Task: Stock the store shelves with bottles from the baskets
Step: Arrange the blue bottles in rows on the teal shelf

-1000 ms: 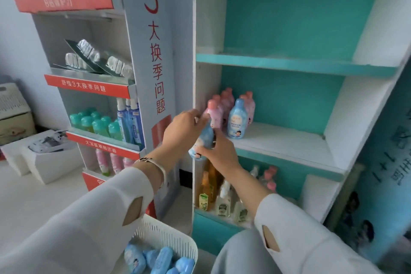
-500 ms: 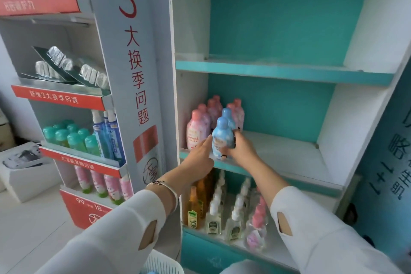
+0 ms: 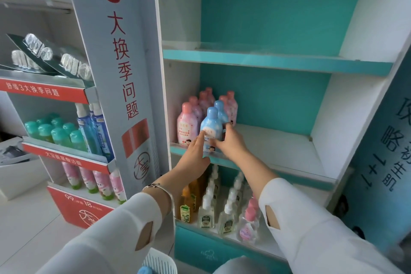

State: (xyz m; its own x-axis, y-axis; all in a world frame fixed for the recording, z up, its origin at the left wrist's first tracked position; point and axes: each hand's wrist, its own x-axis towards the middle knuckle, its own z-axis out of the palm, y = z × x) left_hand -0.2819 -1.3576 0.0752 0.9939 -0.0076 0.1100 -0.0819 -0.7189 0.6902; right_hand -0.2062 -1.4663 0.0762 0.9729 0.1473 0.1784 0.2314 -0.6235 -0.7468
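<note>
A light blue bottle (image 3: 211, 125) stands upright at the front edge of the white middle shelf (image 3: 280, 149), next to pink bottles (image 3: 187, 125) and in front of a second blue bottle (image 3: 220, 111). My left hand (image 3: 196, 155) lies flat with straight fingers, its fingertips touching the bottle's lower left side. My right hand (image 3: 230, 143) holds the bottle's lower right side, thumb across the front and a finger behind it. At the bottom edge, the rim of a white basket (image 3: 161, 261) shows with a blue bottle (image 3: 145, 270) inside.
The right part of the middle shelf is bare, and so is the teal shelf (image 3: 278, 62) above. Pump bottles (image 3: 206, 211) and orange bottles fill the shelf below. A red and grey display stand (image 3: 124, 73) with green bottles (image 3: 57, 133) stands close on the left.
The blue bottle went from in front of the shelf onto its front edge and now stands there. My left hand opened flat against it; my right hand still holds it.
</note>
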